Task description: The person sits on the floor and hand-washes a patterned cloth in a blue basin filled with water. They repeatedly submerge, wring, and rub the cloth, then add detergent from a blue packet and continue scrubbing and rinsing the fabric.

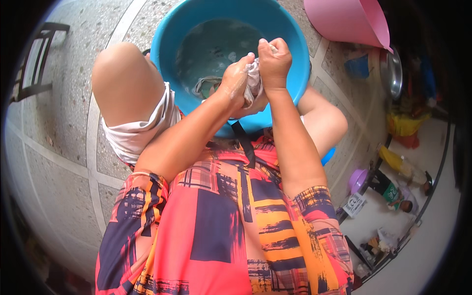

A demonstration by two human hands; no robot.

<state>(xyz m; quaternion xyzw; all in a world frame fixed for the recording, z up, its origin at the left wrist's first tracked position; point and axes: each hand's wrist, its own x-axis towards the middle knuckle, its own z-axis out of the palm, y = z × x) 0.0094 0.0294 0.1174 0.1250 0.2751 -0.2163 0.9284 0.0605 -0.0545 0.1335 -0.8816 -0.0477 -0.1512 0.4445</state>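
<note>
A large blue plastic basin (162, 40) stands between my knees, with cloudy grey water (210, 44) in it. My left hand (236, 81) and my right hand (274, 64) are raised over its near right part, each closed on a bunched, wet, pale cloth (253, 83). The cloth stretches between the two fists, and a bit of it shows at the top of my right fist. Some suds cling to my left hand and wrist. More cloth (208, 83) lies partly in the water left of my hands.
A pink plastic tub (346, 20) is beyond the basin at the right, near a metal bowl (394, 73). A dark-framed stool or chair (37, 62) stands on the speckled tile floor (62, 121) at the left. A purple basin (357, 180) and several mixed things lie at the right.
</note>
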